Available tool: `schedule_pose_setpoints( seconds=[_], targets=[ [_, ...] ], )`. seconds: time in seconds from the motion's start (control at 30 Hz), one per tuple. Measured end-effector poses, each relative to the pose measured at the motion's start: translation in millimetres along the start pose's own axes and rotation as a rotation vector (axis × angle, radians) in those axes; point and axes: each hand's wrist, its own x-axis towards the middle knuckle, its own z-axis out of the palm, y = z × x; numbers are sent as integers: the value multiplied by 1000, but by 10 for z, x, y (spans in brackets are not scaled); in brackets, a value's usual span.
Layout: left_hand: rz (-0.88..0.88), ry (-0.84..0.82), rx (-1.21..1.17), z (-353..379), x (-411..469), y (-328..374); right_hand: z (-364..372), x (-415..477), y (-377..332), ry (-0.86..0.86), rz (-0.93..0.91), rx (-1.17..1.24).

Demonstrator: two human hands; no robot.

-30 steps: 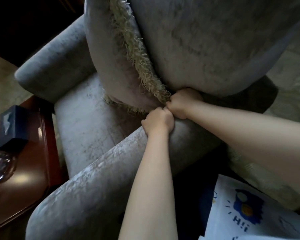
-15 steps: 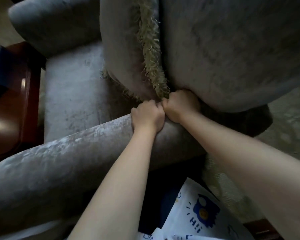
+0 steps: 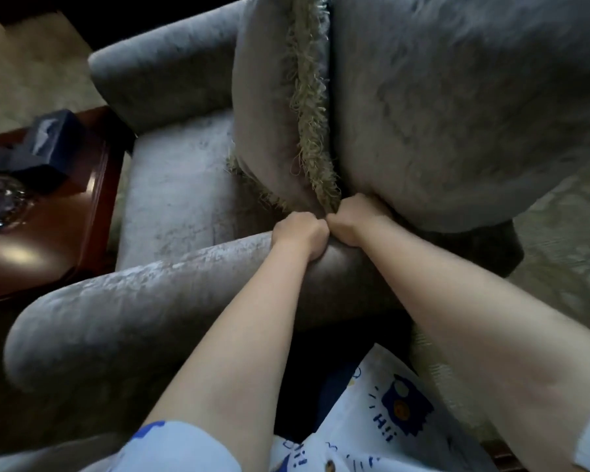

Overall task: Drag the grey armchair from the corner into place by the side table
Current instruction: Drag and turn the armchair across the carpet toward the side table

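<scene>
Both hands are clamped on the near armrest of the grey velvet armchair (image 3: 171, 199), close to its backrest. The left hand (image 3: 300, 238) and right hand (image 3: 353, 219) curl over the top with their knuckles touching. A grey cushion with a tan fringe (image 3: 266, 97) leans against the backrest. The chair's seat front lies just beside the polished red-brown wooden table (image 3: 48, 247) at the left, which carries a dark blue box (image 3: 50, 139).
</scene>
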Motion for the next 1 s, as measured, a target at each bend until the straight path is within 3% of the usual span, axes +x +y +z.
schedule_pose_setpoints(
  seconds=[0.23,0.4,0.53,0.63,0.77,0.87,1.0],
  targets=[
    [27,206,12,104,213,-59,187,205,10,276,-38,-41],
    [22,229,1,112,212,-72,207,237,33,302,-61,-73],
    [7,183,-61,25,146,-39,108,155,4,269,-88,-34],
    [-48,249,-36,-37,-12,-75,17,71,-29,174,-133,-63],
    [-134,244,55,-175,-243,-538,-231,57,-401,-136,-76,-464],
    [-270,240,41,-321,-408,-1170,-310,22,-993,-199,-76,-715],
    [-502,327,26,-440,-797,-2124,-27,-186,-2013,-167,-303,-512]
  ],
)
